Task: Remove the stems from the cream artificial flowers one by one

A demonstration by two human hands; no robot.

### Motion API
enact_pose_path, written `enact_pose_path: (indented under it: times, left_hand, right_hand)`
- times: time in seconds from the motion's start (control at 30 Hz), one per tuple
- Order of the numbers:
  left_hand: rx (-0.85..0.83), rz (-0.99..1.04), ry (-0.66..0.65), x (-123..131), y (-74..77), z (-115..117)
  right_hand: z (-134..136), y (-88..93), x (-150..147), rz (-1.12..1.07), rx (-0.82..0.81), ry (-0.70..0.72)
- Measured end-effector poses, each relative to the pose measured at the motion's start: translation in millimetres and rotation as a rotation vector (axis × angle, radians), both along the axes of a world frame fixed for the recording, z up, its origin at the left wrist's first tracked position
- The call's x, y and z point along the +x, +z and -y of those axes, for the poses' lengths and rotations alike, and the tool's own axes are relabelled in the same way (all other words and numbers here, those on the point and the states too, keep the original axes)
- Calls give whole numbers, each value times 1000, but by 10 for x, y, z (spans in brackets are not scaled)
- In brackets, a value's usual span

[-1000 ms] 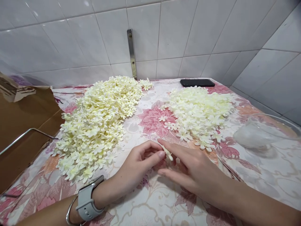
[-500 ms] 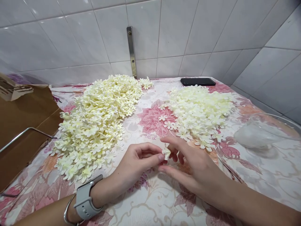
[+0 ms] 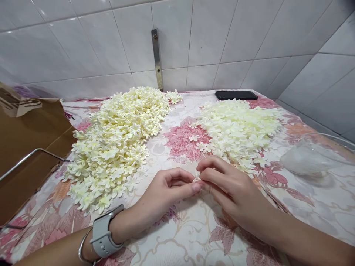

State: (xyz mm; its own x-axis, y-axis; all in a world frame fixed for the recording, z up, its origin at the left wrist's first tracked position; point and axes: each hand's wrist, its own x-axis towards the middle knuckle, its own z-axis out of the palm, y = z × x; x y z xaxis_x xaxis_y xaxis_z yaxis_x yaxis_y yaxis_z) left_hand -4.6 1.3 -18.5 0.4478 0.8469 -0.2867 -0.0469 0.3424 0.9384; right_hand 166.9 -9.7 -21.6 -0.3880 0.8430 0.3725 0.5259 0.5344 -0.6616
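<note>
- Flowers (image 3: 111, 147), small and cream-white, lie in two piles on a pink-patterned cloth (image 3: 177, 240), with a white tiled wall (image 3: 111, 40) behind.
- Left pile (image 3: 130, 122): tall and long, reaching back toward the wall, near some brown cardboard (image 3: 36, 136).
- Right pile (image 3: 241, 129): lower and paler, a few blossoms scattered at its left edge.
- Clear bowl (image 3: 307, 162): at the far right, something cloudy white inside.
- Right hand (image 3: 233, 184): fingertips drawn together on one held flower (image 3: 196, 178).
- Left hand (image 3: 163, 192): thumb and forefinger pinching that same flower, beside the right fingertips.
- Black phone (image 3: 235, 95): flat on the cloth, behind the right pile.
- Grey-strapped watch (image 3: 104, 234): on the left wrist, next to a metal bracelet (image 3: 81, 247).
- Held flower: between both hands' fingertips, in front of the piles, mostly hidden.
</note>
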Motion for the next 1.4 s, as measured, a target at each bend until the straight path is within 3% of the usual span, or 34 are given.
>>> enact_pose_path:
  times: [0.1, 0.2, 0.27, 0.4, 0.5, 0.6, 0.77, 1.0, 1.07, 1.13, 1.27, 1.4]
  left_hand:
    - [29, 3, 22, 0, -8, 6]
    - [123, -22, 109, -13, -19, 4]
    - [181, -43, 161, -23, -30, -6]
    - [128, 44, 193, -13, -43, -26]
    - [-61, 194, 22, 12, -37, -4]
    - [-206, 274, -134, 19, -32, 33]
    - [-184, 413, -189, -4, -15, 34]
    - [-166, 387, -169, -5, -13, 24]
    - [-155, 349, -129, -9, -36, 23]
    - [-58, 260, -48, -20, -59, 14]
    - [216, 22, 102, -52, -56, -4]
    - [168, -62, -36, -58, -1, 10]
  right_hand:
    - [-30, 7, 14, -198, -209, 6]
    - [-83, 17, 49, -625, -673, 35]
    - [-110, 17, 70, -868, -895, 91]
    - [-98, 34, 74, -1063, -1041, 296]
    - [-39, 69, 40, -1074, -1162, 484]
    - [5, 91, 5, -1097, -1265, 483]
    - [-12, 73, 7, -1126, -1332, 470]
    - [-37, 57, 26, -1063, -1293, 523]
    - [-45, 74, 51, -979, -1203, 515]
    - [-57, 102, 83, -738, -996, 434]
    - [-63, 124, 94, -118, -388, 111]
    - [-16, 53, 28, 79, -71, 56]
